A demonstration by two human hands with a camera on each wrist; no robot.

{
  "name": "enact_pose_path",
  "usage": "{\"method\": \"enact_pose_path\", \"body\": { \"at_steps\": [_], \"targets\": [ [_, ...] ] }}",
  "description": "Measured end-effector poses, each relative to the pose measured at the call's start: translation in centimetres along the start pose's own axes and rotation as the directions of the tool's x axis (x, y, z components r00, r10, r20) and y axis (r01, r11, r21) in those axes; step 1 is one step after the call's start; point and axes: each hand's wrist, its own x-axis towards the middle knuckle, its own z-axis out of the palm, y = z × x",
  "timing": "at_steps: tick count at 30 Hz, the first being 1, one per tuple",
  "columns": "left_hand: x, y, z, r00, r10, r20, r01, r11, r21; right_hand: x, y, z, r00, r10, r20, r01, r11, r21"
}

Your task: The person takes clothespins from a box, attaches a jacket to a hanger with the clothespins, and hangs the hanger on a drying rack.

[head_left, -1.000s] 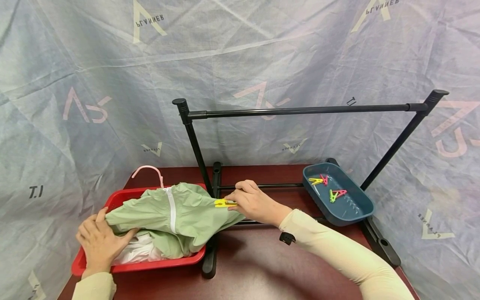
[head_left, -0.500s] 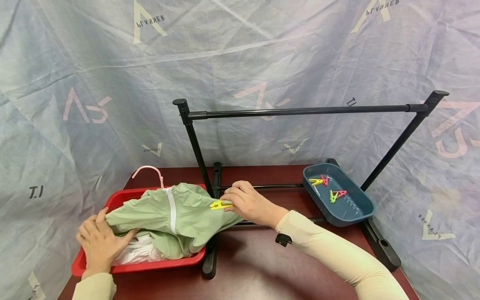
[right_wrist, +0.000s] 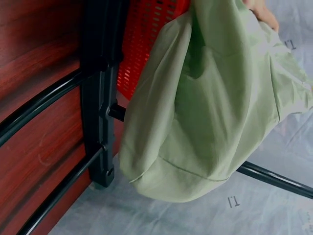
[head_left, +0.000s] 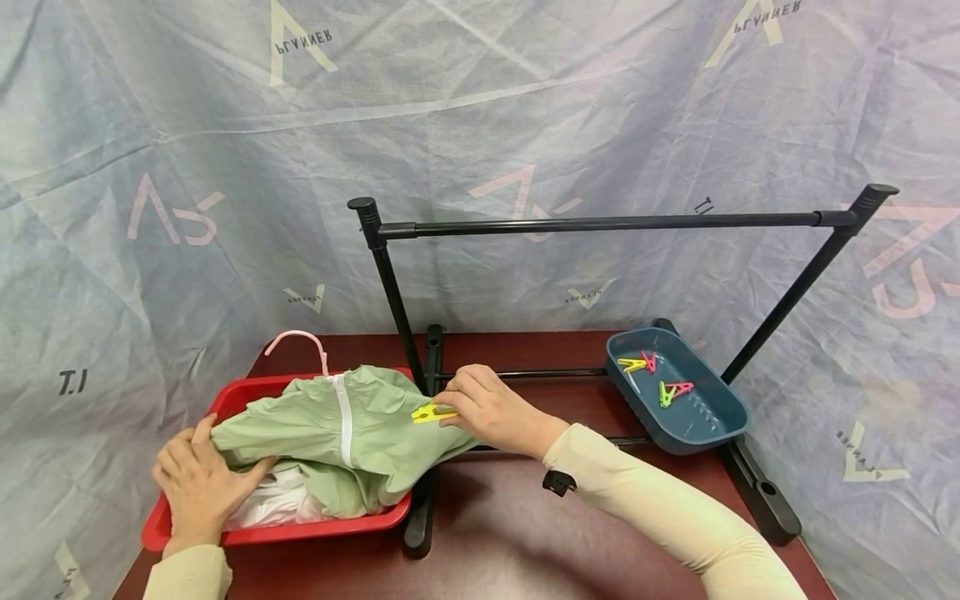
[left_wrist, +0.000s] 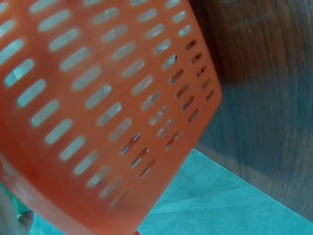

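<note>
A light green jacket [head_left: 393, 437] with a white zip lies spread over a red basket [head_left: 330, 527], and the hook of a pink hanger [head_left: 296, 335] rises behind it. My left hand [head_left: 195, 479] grips the jacket's left end at the basket's rim, its thumb pointing right. Over the jacket's right part, my right hand [head_left: 491, 414] pinches a yellow clothespin [head_left: 427, 413] that points left. The right wrist view shows the green cloth [right_wrist: 205, 132] hanging in folds beside the basket. Slotted basket wall [left_wrist: 117, 122] fills much of the left wrist view.
A black rack [head_left: 615, 223] stands behind, its left foot [head_left: 417, 533] close beside the basket. At the right is a blue tray [head_left: 697, 425] with several coloured clothespins [head_left: 637, 362]. White cloth [head_left: 273, 504] shows in the basket. Printed sheeting [head_left: 525, 100] hangs behind the table.
My right hand has moved slightly left and a little downward with the yellow clothespin, across the jacket. The left hand, the jacket and the basket look the same.
</note>
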Motion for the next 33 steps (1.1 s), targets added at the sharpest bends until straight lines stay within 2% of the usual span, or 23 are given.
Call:
{"method": "enact_pose_path", "body": {
  "at_steps": [22, 33],
  "targets": [
    [0.1, 0.2, -0.2, 0.998, -0.029, 0.051, 0.030, 0.999, -0.013, 2.5, -0.9, 0.5, 0.999, -0.038, -0.013, 0.037, 0.997, -0.071],
    [0.2, 0.1, -0.1, 0.998, -0.025, 0.063, 0.025, 1.000, -0.004, 4.4, -1.4, 1.4, 0.999, 0.001, -0.044, -0.005, 0.995, -0.095]
  ]
}}
